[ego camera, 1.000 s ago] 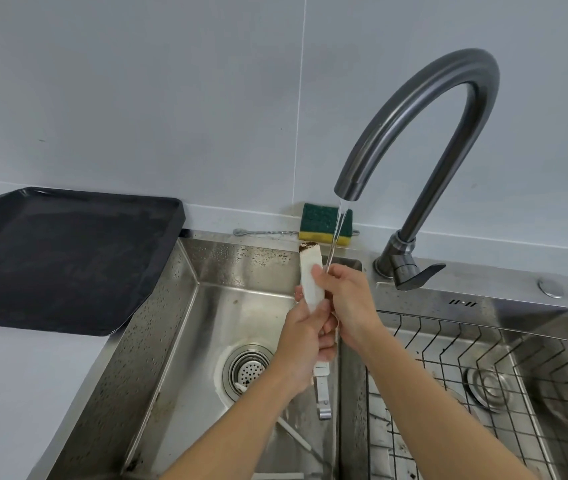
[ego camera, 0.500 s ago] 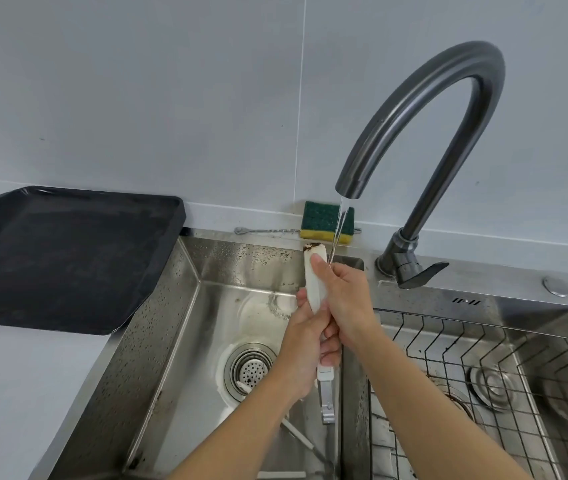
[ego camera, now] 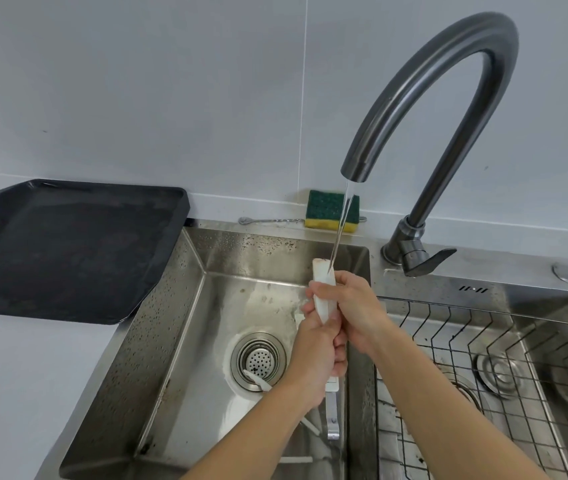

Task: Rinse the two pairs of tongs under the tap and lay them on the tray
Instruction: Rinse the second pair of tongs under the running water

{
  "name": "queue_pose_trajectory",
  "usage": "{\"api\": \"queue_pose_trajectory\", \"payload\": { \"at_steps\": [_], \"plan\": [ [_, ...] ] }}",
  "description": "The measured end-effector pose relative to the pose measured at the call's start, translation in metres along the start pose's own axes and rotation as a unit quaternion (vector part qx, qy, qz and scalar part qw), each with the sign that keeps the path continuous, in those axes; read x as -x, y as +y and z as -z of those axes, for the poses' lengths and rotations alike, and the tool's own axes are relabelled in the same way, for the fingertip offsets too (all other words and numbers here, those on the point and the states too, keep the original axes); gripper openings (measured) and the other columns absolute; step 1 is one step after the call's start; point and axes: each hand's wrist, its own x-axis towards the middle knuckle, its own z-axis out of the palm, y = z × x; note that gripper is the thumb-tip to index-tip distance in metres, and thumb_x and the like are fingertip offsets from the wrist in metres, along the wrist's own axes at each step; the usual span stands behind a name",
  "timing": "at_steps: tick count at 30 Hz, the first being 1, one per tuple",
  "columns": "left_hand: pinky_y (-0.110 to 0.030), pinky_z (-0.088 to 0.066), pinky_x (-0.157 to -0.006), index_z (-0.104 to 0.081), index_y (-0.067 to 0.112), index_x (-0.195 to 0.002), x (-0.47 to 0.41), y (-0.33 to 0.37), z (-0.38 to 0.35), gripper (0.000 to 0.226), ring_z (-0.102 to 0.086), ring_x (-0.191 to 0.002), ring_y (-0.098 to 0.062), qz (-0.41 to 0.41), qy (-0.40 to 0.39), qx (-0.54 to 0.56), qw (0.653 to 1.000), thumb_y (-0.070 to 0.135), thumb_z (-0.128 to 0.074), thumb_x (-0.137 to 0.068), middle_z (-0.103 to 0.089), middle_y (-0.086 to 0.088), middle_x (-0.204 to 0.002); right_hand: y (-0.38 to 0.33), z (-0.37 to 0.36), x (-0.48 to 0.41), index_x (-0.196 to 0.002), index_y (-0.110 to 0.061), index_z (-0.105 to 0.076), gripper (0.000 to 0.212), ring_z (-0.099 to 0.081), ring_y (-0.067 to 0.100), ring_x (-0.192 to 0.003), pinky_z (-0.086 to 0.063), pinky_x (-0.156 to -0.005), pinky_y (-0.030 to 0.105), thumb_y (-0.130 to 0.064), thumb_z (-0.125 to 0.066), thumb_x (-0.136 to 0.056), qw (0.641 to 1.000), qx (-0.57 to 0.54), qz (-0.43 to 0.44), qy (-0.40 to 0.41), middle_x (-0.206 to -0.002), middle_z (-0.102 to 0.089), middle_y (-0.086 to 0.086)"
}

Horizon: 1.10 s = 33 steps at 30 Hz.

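A pair of white-tipped tongs (ego camera: 322,289) stands upright over the left sink basin, its tip under the thin stream from the dark curved tap (ego camera: 424,84). My left hand (ego camera: 320,355) grips the tongs low on the handle, and the metal end (ego camera: 333,420) hangs out below it. My right hand (ego camera: 355,306) holds the white upper part, fingers curled round it. A second pair of tongs (ego camera: 258,379) lies on the basin floor by the drain, partly hidden by my left arm. The black tray (ego camera: 68,251) sits on the counter at left.
A green and yellow sponge (ego camera: 331,210) and a thin metal tool (ego camera: 268,220) lie on the ledge behind the sink. The right basin holds a wire rack (ego camera: 466,341). The tap lever (ego camera: 428,259) points right. White counter surrounds the tray.
The dark smear on the white tip has been washed away. My right hand has slid slightly down the white part; the tongs stay under the stream.
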Motion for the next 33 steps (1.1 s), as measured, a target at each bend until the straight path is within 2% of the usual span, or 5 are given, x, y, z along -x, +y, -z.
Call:
{"api": "queue_pose_trajectory", "payload": {
  "at_steps": [19,23,28,31,33],
  "plan": [
    [-0.015,-0.019,-0.034,-0.043,0.017,-0.072,0.009,-0.004,-0.01,0.029,-0.023,-0.036,-0.005,0.001,-0.005,-0.002,1.0,0.018,-0.039,-0.101,-0.03,0.007,-0.048,-0.015,-0.008,0.003,-0.09,-0.001,-0.055,0.041,-0.057,0.024,-0.04,-0.051,-0.043,0.027,-0.041,-0.045,-0.096,0.993,0.056,-0.037,0.093,-0.056,-0.058,0.014],
    [-0.017,-0.023,-0.033,-0.048,0.012,-0.083,0.003,0.009,-0.007,0.023,-0.028,-0.034,-0.003,-0.052,0.023,-0.06,0.997,0.008,-0.033,-0.099,-0.034,0.009,-0.043,-0.017,-0.01,0.003,-0.11,-0.007,-0.046,0.027,-0.062,0.011,-0.047,-0.053,-0.05,0.026,-0.018,-0.06,-0.09,0.992,0.115,0.039,0.033,-0.074,-0.061,0.008],
    [-0.014,-0.034,-0.041,-0.05,0.011,-0.098,-0.002,0.01,-0.014,0.022,-0.041,-0.049,-0.004,-0.091,0.061,-0.191,0.975,0.012,-0.028,-0.1,-0.055,-0.006,-0.07,-0.026,-0.016,-0.012,-0.074,-0.007,-0.046,0.021,-0.045,0.007,-0.028,-0.033,-0.033,0.017,-0.02,-0.053,-0.089,0.976,0.173,0.078,0.111,-0.056,-0.042,0.004],
    [-0.028,-0.053,-0.067,-0.043,0.005,-0.127,-0.006,0.005,-0.012,0.035,-0.063,-0.076,-0.017,-0.128,0.123,-0.306,0.935,0.025,-0.03,-0.101,-0.065,-0.009,-0.094,-0.026,-0.015,-0.021,-0.061,-0.008,-0.047,0.042,-0.044,0.018,-0.046,-0.042,-0.048,0.035,-0.038,-0.052,-0.089,0.963,0.227,0.08,0.12,-0.054,-0.044,0.007],
    [-0.042,-0.051,-0.079,-0.041,0.006,-0.128,-0.008,0.005,-0.006,0.038,-0.065,-0.094,-0.03,-0.131,0.153,-0.349,0.915,0.03,-0.029,-0.101,-0.065,-0.012,-0.104,-0.021,-0.014,-0.021,-0.091,-0.003,-0.057,0.038,-0.058,0.026,-0.067,-0.055,-0.071,0.047,-0.041,-0.058,-0.083,0.963,0.244,0.088,0.077,-0.078,-0.062,0.014]
  ]
}}
